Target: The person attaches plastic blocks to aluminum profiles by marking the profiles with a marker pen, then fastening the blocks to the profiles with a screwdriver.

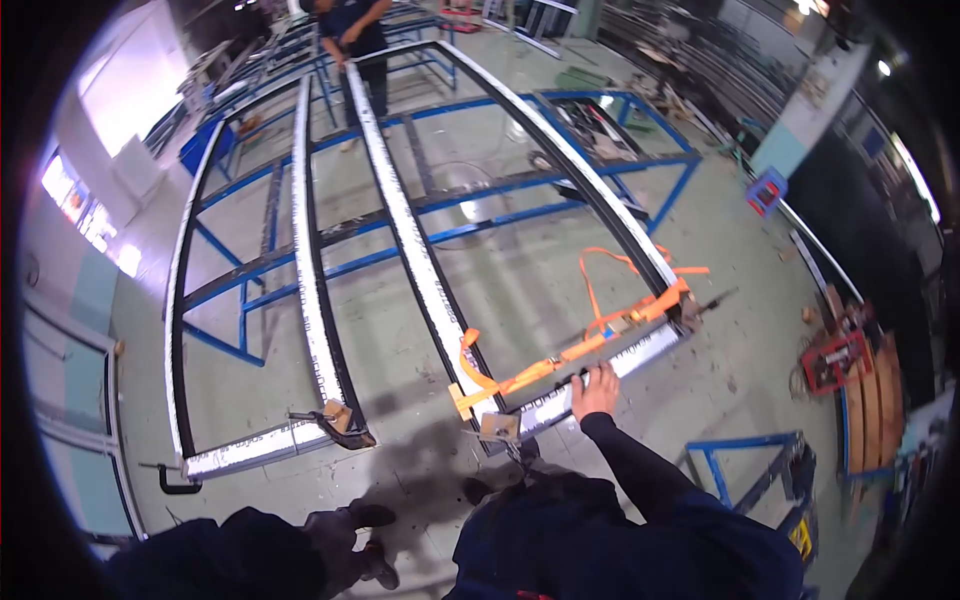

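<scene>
My right hand [597,392] lies on the near rail of a metal window frame [645,350] wrapped in white printed film, its fingers stretched across the top. Just beyond the hand, an orange ratchet strap [540,368] runs along that rail between the frame's two near corners. A clamp with a small wooden block [497,427] sits at the left corner. My left hand is out of view. Beside this frame lies a second film-covered frame [250,450], with a C-clamp and wooden block [338,415] at its near right corner.
Blue steel trestles [470,230] support both frames. A co-worker [355,30] stands at the far end, hands at the frame; another person [230,555] is close on my left. A C-clamp [178,482] hangs at the left corner. A blue stand [745,445] is near my right.
</scene>
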